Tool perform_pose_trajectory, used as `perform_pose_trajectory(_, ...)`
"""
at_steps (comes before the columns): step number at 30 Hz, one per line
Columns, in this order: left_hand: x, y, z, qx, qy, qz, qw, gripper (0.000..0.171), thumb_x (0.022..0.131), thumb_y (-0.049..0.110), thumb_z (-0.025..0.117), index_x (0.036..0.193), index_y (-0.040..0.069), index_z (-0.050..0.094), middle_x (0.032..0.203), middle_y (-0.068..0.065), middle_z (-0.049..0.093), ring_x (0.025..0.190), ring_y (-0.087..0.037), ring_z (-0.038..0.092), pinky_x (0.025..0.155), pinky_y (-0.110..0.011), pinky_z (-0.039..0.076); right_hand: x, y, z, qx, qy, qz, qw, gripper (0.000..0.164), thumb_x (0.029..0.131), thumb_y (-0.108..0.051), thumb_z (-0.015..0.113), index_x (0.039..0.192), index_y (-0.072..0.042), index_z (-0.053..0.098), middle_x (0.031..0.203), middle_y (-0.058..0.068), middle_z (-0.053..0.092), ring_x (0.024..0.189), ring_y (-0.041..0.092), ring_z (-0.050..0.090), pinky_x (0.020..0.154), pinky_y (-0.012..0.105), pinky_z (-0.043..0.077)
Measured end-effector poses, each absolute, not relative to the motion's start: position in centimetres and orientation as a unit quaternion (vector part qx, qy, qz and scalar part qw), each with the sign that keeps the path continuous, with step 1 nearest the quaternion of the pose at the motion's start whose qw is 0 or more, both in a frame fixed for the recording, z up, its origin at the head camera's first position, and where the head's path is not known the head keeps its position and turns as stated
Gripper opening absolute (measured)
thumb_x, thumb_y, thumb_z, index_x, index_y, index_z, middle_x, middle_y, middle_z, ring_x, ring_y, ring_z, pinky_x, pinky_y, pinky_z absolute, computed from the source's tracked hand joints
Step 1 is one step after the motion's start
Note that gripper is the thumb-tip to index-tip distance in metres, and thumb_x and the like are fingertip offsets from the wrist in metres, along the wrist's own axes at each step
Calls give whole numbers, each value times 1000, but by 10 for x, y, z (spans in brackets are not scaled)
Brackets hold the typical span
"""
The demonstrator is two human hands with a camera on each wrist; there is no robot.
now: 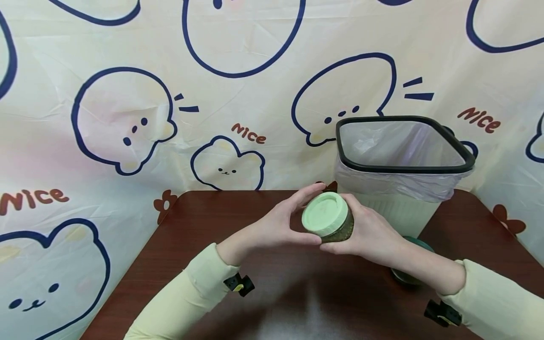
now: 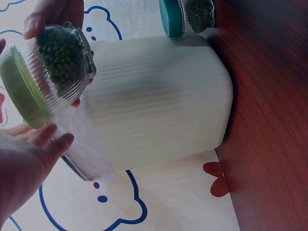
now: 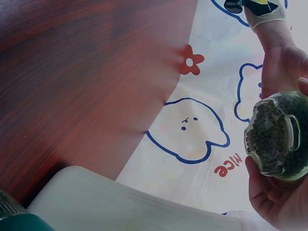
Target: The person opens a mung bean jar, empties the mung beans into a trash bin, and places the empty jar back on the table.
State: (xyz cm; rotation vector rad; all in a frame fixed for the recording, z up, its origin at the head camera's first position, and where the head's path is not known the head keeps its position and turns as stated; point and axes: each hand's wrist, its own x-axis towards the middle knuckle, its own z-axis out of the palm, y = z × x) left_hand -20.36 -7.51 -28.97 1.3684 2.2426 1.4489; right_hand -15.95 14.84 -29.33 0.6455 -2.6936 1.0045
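Gripping a jar [image 2: 48,74] between left hand [image 1: 284,221] and right hand [image 1: 374,232], with a bin [image 1: 408,168] beyond the right. Likely stiff, fairly weighty, slippery-sided; best held below the lid [image 1: 325,214].

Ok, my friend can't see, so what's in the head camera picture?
Both hands hold a tilted jar with a pale green lid above a brown table. A bag-lined bin stands behind, to the right; another jar is partly hidden by the right forearm.
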Motion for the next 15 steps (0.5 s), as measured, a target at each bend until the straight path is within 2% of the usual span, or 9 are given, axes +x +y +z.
perform_pose_trajectory(6,-206,-74,-289,484,720,491,80,88,80,4,78,152,12,28,141,-2,45,125,-13,46,102,-34,41,-160,149,-295,220,-911,338,92,89,64,-42,90,132,-8,44,111,5,62,96,20,60,76,40,50)
perform_pose_trajectory(15,-207,-73,-290,468,724,502,68,84,77,2,80,148,5,36,137,-5,51,121,-13,51,99,-33,43,-160,150,-295,219,-910,340,91,91,65,-45,89,133,-7,43,111,6,62,95,21,60,75,41,50)
